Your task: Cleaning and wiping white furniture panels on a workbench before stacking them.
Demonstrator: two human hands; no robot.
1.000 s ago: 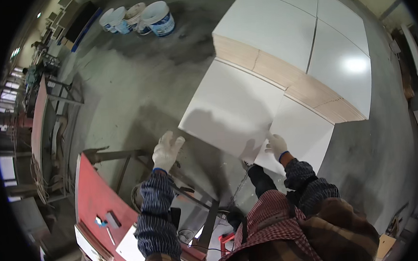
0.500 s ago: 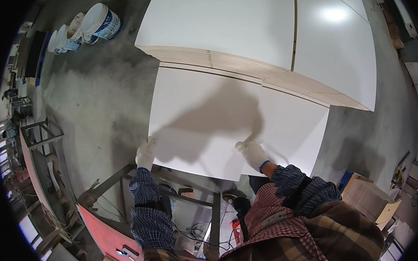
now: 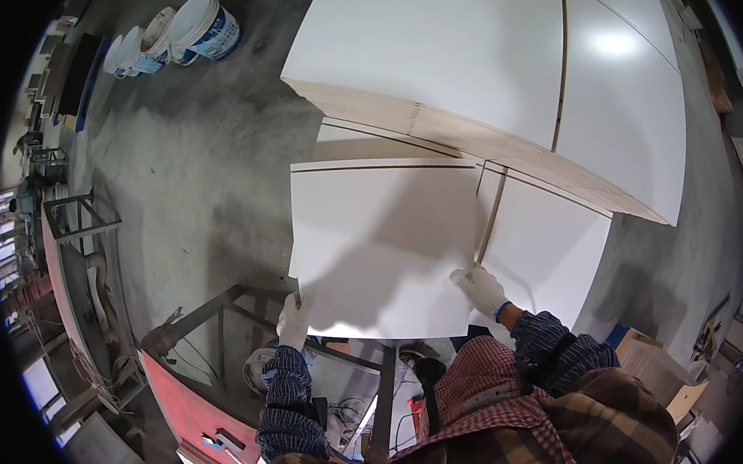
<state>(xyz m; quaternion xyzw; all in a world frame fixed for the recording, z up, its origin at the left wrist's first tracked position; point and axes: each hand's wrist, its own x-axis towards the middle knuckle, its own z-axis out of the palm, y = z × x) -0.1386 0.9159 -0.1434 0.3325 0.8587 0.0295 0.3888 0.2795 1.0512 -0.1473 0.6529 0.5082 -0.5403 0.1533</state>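
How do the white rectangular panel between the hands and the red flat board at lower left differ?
The white rectangular panel is pale; the red flat board is strongly coloured. The white-gloved left hand and right hand hold the panel; neither touches the board. A dark oblong block lies on the board, none on the panel. Both have flat surfaces.

A person (image 3: 474,383) extends both sleeved forearms (image 3: 290,394), gloved left grip (image 3: 294,320) and right grip (image 3: 480,288) clasped, well apart.

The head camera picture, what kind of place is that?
Probably a furniture or panel workshop: the stacked white panels, the red-topped worktable and the plastic buckets suggest it.
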